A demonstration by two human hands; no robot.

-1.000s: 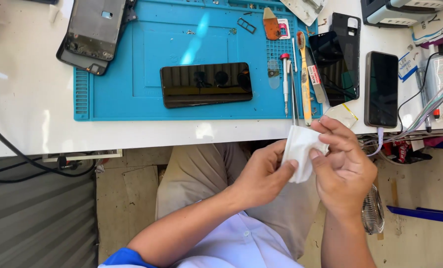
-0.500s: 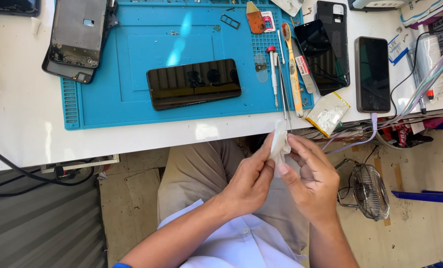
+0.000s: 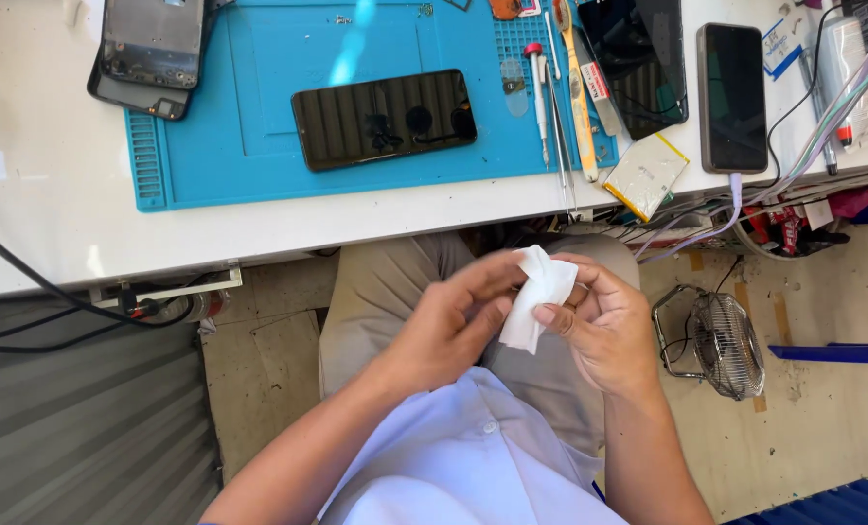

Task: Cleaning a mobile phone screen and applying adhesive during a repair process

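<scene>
Both hands, left (image 3: pixel 443 331) and right (image 3: pixel 604 326), pinch a white wipe (image 3: pixel 539 297) with closed fingers over the lap, below the table (image 3: pixel 45 224). A loose pinch could let it fall to the floor.

left hand (image 3: pixel 448 326) + right hand (image 3: pixel 604 331) pinch white wipe (image 3: pixel 539 297) between fingers (image 3: pixel 550 316) over lap | black phone (image 3: pixel 385 119) face-up on blue mat (image 3: pixel 249 146) | white desk (image 3: pixel 45 214) | small fan (image 3: pixel 721 342) on floor
</scene>
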